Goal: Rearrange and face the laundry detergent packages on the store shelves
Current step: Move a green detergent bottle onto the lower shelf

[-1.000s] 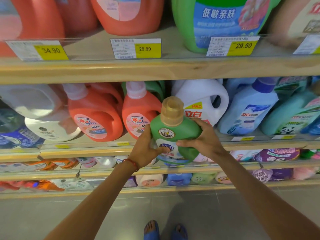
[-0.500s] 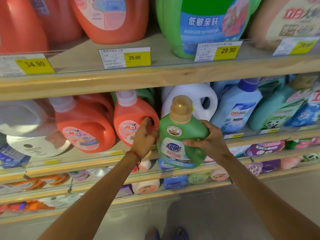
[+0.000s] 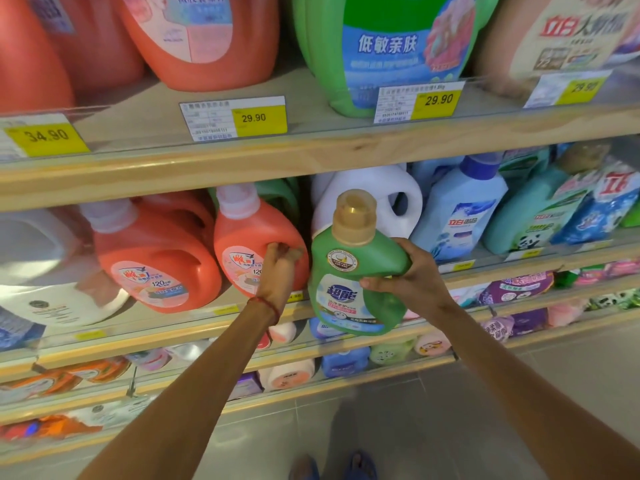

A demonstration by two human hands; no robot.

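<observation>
Green bottle upright, cap up, label outward, gripped by right hand at shelf front edge, left hand hooking orange bottle handle

Top-shelf jugs run off the upper edge; the white bottle at left is blurred; tag print unreadable.

Green detergent bottle, gold cap, upright, label forward, before middle shelf
</observation>
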